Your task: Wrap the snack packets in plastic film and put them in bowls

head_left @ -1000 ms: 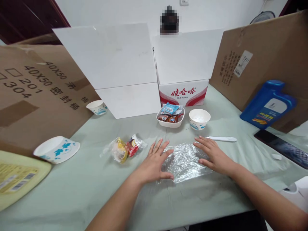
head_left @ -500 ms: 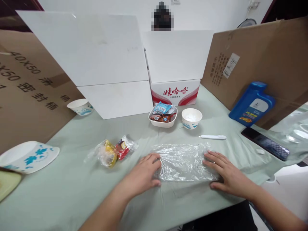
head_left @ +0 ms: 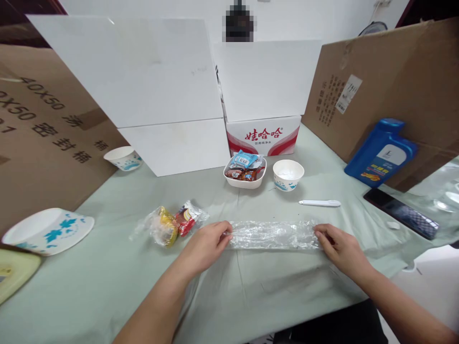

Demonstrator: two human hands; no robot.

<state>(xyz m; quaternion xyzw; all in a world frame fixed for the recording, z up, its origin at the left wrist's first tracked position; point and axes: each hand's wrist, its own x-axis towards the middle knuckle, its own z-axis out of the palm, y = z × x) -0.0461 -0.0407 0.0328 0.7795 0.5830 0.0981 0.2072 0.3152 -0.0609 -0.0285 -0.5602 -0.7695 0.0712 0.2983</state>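
- A clear plastic sheet (head_left: pixel 274 236) lies as a long, narrow, crinkled strip just below the middle of the frame, on the counter (head_left: pixel 107 286) with its pale green cloth.
- The left hand (head_left: pixel 211 243) pinches the strip's left end between thumb and curled fingers.
- The right hand (head_left: pixel 337 248) pinches the other end the same way, thumb below the fingers.
- Left of the strip, a yellow item in clear wrap (head_left: pixel 168 228) sits against a red and white packet (head_left: pixel 185 220).
- Above the strip, near the center, a square white bowl (head_left: pixel 245 183) holds blue and brown packets (head_left: pixel 245 160); just right of it stands a round paper bowl (head_left: pixel 286 183).
- A white, slim-handled tool (head_left: pixel 320 203) lies between that paper bowl and the right hand.
- Toward the right edge, a phone (head_left: pixel 401 212) lies below a blue bottle (head_left: pixel 382 155), which leans near a brown carton (head_left: pixel 376 81).
- At lower left, a tilted paper bowl (head_left: pixel 53 231) rests near a pale yellow container (head_left: pixel 17 274).
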